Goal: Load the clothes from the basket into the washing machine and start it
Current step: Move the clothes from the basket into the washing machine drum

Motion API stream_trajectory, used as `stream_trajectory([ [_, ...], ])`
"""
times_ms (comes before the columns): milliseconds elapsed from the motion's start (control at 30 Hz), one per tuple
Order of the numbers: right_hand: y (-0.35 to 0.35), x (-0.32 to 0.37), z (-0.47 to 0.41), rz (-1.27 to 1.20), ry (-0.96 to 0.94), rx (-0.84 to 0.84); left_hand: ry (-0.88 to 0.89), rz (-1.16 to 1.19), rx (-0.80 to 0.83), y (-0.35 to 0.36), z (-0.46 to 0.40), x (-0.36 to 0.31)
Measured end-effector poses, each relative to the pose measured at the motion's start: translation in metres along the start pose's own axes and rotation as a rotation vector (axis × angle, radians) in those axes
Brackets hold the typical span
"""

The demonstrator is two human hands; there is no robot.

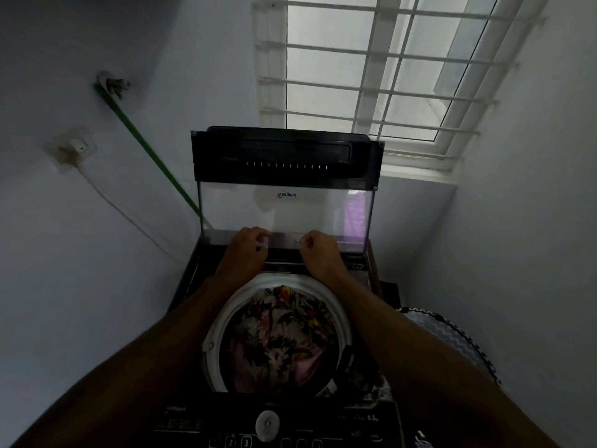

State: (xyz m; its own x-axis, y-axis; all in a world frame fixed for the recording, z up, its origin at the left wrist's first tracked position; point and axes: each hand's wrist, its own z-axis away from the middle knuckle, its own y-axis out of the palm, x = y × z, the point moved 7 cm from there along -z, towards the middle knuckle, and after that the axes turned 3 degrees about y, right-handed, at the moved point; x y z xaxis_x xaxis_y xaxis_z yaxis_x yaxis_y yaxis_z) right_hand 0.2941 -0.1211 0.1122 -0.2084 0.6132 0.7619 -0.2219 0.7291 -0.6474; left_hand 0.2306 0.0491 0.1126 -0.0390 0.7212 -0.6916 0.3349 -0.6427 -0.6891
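The person is reaching over the tub of the washing machine (193, 286), both arms stretched toward twelve o'clock. The left hand (248, 245) and right hand (318, 250) are curling their fingers onto the lower edge of the raised glass lid (286, 208), apparently gripping it to swing it down. The clothes (281, 337), a floral bundle, are lying inside the drum at six o'clock from the hands. The basket (452, 341) is standing at three o'clock beside the machine, the control panel (268, 425) waiting nearest the person.
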Motion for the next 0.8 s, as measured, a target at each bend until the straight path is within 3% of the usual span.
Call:
stream_trajectory([
  [800, -0.002, 0.008, -0.001, 0.081, 0.002, -0.031, 0.055, 0.002, -0.02, -0.022, 0.0, 0.009],
])
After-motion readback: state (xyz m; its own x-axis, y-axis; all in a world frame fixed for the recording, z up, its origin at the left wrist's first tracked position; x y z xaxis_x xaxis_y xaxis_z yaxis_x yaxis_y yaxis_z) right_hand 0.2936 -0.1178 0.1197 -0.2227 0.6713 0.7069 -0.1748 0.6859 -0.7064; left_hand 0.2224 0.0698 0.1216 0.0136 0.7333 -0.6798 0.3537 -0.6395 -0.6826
